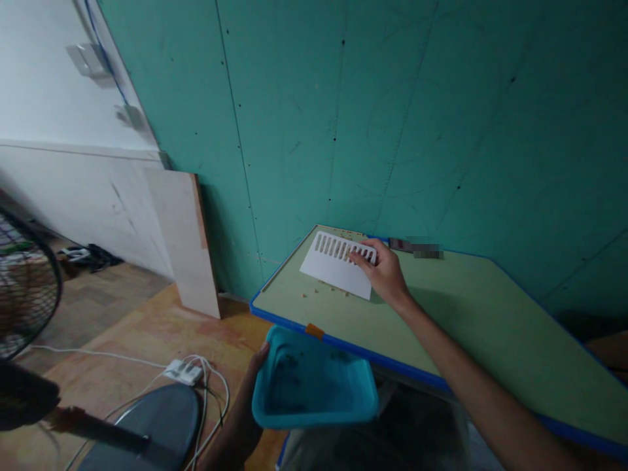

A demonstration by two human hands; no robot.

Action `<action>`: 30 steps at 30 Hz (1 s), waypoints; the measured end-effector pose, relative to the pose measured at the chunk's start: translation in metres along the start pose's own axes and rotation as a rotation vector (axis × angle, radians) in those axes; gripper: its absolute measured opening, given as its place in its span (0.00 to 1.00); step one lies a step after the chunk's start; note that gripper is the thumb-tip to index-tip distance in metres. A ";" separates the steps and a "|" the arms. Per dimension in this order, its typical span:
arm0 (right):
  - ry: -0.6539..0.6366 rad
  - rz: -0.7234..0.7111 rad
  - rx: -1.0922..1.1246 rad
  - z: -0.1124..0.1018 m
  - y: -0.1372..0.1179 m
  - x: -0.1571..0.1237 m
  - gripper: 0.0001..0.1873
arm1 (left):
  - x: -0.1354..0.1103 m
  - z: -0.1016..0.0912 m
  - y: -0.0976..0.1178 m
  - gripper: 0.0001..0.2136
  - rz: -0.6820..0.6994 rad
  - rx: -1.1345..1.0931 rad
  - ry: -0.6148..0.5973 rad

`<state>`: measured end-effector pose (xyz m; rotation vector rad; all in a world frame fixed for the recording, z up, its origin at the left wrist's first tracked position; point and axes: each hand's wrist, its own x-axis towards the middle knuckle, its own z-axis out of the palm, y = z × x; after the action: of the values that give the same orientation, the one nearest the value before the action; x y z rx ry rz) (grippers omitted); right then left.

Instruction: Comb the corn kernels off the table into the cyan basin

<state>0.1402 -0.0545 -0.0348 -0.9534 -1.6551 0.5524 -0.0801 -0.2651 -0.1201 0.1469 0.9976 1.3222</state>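
Observation:
My right hand (385,269) reaches across the green table (471,314) and grips the right end of a white slotted plastic board (333,267), fingers over its slots. The board rests tilted on the tabletop near the far left corner, with small brown crumbs (326,289) scattered in front of it. My left hand (256,366) holds the left rim of a teal plastic tray (314,386) just below the table's blue front edge. Some dark bits lie inside the tray.
A teal wall (392,111) stands right behind the table. A wooden panel (189,242) leans at the left. On the floor are a white power strip (182,371) with cables, a fan (24,288) and its round grey base (152,425).

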 end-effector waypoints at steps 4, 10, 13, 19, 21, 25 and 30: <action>0.013 0.015 -0.002 0.015 0.002 0.011 0.18 | 0.000 0.000 0.002 0.33 -0.002 -0.001 0.024; 0.126 0.049 -0.025 0.033 0.006 0.022 0.19 | 0.003 0.000 0.004 0.36 -0.062 -0.026 0.030; 0.115 0.048 -0.026 0.036 0.010 0.017 0.18 | 0.005 -0.003 0.003 0.35 -0.083 -0.041 0.017; 0.168 0.078 0.006 0.033 0.018 0.016 0.19 | 0.011 -0.014 -0.002 0.35 -0.075 -0.037 -0.027; 0.153 0.068 -0.012 0.032 0.018 0.015 0.18 | 0.011 -0.015 -0.003 0.35 -0.052 -0.031 -0.042; 0.113 0.039 -0.046 0.031 0.018 0.012 0.16 | 0.003 -0.006 -0.002 0.34 -0.030 -0.026 -0.034; 0.110 0.036 -0.063 0.031 0.017 0.008 0.15 | -0.008 0.009 0.001 0.28 0.034 -0.017 -0.011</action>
<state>0.1152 -0.0345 -0.0524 -1.0434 -1.5672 0.4656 -0.0745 -0.2682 -0.1097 0.1585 0.9782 1.3597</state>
